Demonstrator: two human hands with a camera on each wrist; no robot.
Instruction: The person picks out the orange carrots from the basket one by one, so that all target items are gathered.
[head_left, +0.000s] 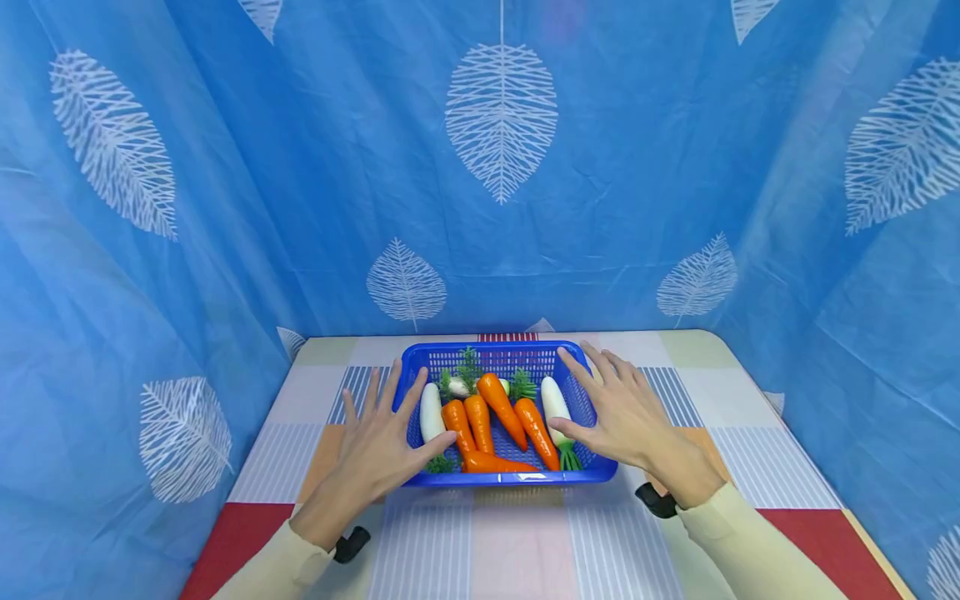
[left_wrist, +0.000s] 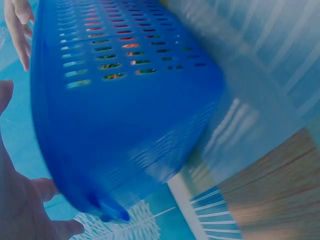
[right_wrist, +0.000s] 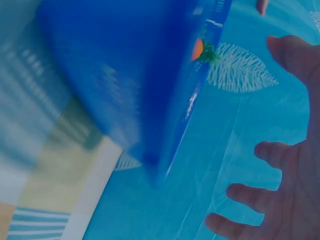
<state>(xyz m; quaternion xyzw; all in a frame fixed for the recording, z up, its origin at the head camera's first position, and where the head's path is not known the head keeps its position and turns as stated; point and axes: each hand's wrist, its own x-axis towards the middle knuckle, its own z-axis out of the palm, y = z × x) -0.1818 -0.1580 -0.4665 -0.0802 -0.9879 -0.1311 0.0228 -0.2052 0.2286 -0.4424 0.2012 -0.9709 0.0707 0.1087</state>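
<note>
A blue plastic basket (head_left: 517, 478) holds several orange carrots (head_left: 501, 410), a white radish (head_left: 431, 412) at its left and another white radish (head_left: 555, 408) with green leaves at its right. Over the basket's left side, my left hand (head_left: 382, 446) has its fingers spread. My right hand (head_left: 630, 412) spreads its fingers over the right side, curling round nothing. In the left wrist view, the basket's slotted wall (left_wrist: 125, 100) is beside my left hand (left_wrist: 20, 205). The right wrist view shows the basket (right_wrist: 115, 60) apart from the fingers of my right hand (right_wrist: 295, 170).
The basket stands on a table with a patchwork cloth (head_left: 517, 542) of red, orange, white and striped squares. A blue curtain (head_left: 600, 208) with white leaf prints hangs behind the table and along both sides.
</note>
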